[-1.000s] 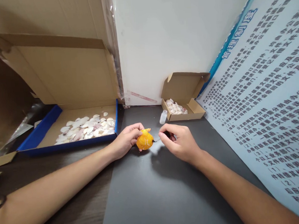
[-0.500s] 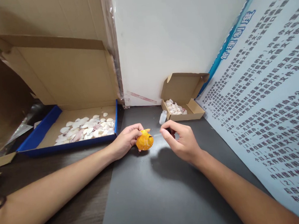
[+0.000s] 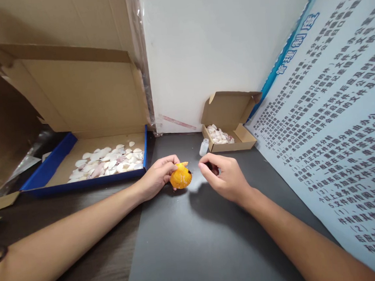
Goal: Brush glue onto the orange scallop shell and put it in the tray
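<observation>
My left hand [image 3: 160, 177] pinches an orange scallop shell [image 3: 181, 177] at its left edge, holding it just over the grey mat. The shell's ribbed face has white streaks, and a small dark spot shows at its right edge. To the right of it, my right hand [image 3: 224, 174] is closed, thumb and forefinger pressed together a short gap from the shell. Whatever is in that pinch, if anything, is too small to make out. A small clear bottle [image 3: 204, 147] without a cap stands just beyond my right fingers.
At the left, a blue-sided cardboard box [image 3: 90, 183] with its lid up holds many pale seashells [image 3: 107, 161]. A smaller cardboard box [image 3: 235, 146] with shells stands behind the bottle. A white panel [image 3: 199, 48] rises behind, and a printed board [image 3: 328, 116] leans along the right.
My right hand has shifted very slightly left, toward the shell. The shell has tilted a little in my left hand, which otherwise stays in place.
</observation>
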A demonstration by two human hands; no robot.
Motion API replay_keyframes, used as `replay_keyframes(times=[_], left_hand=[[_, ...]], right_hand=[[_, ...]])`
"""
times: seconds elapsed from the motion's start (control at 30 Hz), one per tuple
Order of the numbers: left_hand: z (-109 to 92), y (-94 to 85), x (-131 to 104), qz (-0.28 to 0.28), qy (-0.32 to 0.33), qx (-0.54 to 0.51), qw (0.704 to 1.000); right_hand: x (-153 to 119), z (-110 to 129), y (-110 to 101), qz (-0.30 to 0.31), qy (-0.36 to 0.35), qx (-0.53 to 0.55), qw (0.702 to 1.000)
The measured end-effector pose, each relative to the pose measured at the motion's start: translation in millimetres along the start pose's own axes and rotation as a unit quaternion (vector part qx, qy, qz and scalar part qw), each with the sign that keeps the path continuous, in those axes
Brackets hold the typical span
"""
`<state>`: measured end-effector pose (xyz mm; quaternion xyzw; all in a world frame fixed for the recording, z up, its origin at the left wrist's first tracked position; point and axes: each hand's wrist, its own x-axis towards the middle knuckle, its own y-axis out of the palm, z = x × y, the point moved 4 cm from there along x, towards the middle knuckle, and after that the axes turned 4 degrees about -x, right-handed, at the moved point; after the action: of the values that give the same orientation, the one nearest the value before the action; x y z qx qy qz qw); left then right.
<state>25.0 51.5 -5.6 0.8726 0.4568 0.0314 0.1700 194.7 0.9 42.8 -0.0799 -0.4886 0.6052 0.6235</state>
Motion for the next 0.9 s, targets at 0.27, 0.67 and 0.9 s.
replay_keyframes(times=[0.27,0.67,0.9], left_hand=[[0.3,-0.2,1.2,-0.002,0.002,0.001,1.000],[1.6,-0.2,1.1,0.003,0.000,-0.002,1.000],[2.3,-0.3,1.4,-0.002,-0.001,0.003,1.000]], right_hand=[[-0.8,-0.2,-0.7,-0.020,-0.006,0.046,0.999],[-0.3,1.5,0.1,0.007,-0.010,0.004,1.000],[-1.1,3.0,-1.8,-0.015,-0.018,0.040,0.999]])
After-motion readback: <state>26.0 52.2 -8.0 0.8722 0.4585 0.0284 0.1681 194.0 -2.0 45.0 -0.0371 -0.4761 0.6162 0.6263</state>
